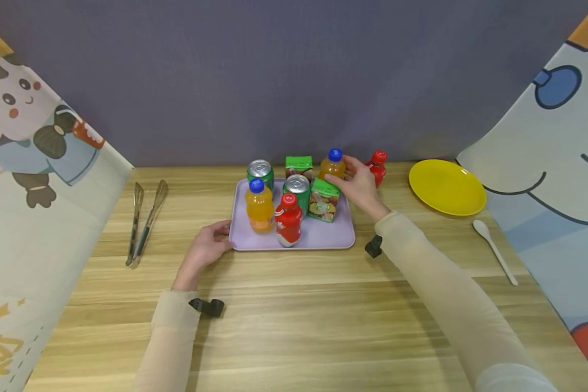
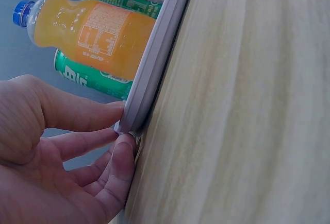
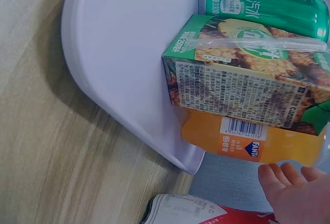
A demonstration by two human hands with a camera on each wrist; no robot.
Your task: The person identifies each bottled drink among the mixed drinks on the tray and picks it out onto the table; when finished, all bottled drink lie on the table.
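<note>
My left hand (image 1: 209, 246) pinches the front left edge of a lilac tray (image 1: 323, 239), thumb on top and fingers beneath the rim. At the tray's back right, my right hand (image 1: 360, 185) holds an orange soda bottle (image 1: 332, 166) with a blue cap, thumb in front and fingers on its right side. A pineapple drink carton (image 1: 324, 202) stands before that bottle. Also on the tray are another orange soda bottle (image 1: 260, 209), a red-capped bottle (image 1: 288, 220), two green cans (image 1: 261, 171) and a second green-topped carton (image 1: 299, 166).
Another red-capped bottle (image 1: 379, 167) stands on the table, partly behind my right hand. A yellow plate (image 1: 447, 187) and a white spoon (image 1: 495, 251) lie to the right. On the left lie metal tongs (image 1: 147, 223). A grey cloth wall (image 1: 294, 81) rises along the back edge.
</note>
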